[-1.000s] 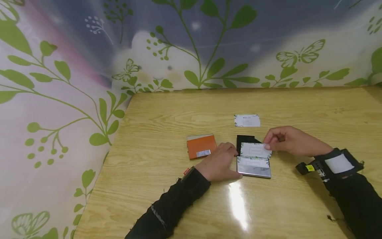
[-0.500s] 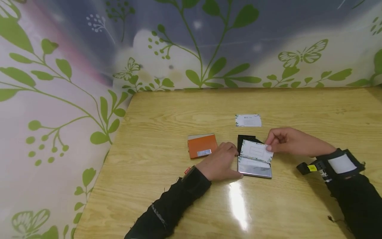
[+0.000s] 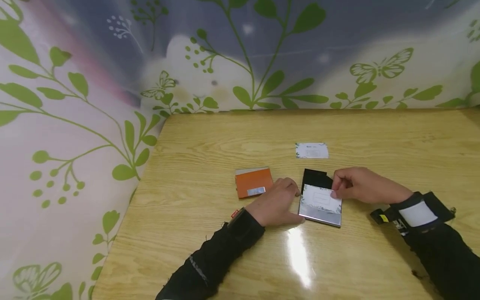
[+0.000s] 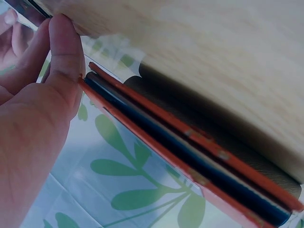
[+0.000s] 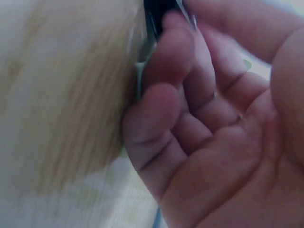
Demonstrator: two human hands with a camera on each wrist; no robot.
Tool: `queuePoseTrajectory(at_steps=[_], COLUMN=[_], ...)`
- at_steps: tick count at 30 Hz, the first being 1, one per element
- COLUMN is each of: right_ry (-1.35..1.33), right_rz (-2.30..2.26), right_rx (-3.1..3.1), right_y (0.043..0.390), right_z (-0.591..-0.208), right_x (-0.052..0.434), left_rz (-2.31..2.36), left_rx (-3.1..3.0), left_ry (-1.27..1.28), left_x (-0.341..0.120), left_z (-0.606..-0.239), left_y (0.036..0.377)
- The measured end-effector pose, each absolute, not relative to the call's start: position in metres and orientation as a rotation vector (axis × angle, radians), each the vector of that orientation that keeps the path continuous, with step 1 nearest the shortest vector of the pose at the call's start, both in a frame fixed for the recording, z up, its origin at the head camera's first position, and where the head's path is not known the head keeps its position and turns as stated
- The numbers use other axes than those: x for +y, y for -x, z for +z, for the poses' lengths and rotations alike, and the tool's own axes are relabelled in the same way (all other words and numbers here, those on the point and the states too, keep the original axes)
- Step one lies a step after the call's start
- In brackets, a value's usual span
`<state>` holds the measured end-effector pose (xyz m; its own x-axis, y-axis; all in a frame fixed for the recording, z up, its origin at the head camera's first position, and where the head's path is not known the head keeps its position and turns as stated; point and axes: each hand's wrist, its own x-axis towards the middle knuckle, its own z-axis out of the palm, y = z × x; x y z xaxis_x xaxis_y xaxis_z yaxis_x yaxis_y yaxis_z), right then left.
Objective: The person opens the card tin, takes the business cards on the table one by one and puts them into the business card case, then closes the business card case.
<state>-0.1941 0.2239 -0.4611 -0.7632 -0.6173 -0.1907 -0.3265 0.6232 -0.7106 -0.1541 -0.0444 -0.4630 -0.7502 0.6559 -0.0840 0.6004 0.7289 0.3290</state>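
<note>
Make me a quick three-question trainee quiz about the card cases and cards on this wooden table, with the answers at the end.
1. True or false: the orange card case lies closed on the table, left of the silver card case.
2. What does the right hand pinch?
A. the loose card at the far side
B. the white leaf-print card over the silver case
C. the orange case
3. Fill in: the left hand rests at the ______ edge of the silver case.

Key:
1. True.
2. B. The loose card lies apart, untouched.
3. Left; its thumb lies along the case's near left corner.
</note>
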Motion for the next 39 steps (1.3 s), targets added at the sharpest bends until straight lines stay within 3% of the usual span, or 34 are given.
queuePoseTrajectory(at_steps=[16, 29, 39], right_ry=[0.789, 0.723, 0.578], right_rz=[-0.78, -0.658, -0.576], right_rx=[2.371, 2.813, 2.783], right_y=[0.189, 0.264, 0.278], right_z=[-0.448, -0.454, -0.456], right_x=[0.208, 0.2, 0.194], left_rz=[0.429, 0.444, 0.421], left_rx=[2.727, 2.718, 2.722], left_ry=[-1.069, -1.037, -1.019], left_x=[-0.047, -0.047, -0.046], left_z=[-0.462, -0.465, -0.465], left_y=[0.153, 0.152, 0.154])
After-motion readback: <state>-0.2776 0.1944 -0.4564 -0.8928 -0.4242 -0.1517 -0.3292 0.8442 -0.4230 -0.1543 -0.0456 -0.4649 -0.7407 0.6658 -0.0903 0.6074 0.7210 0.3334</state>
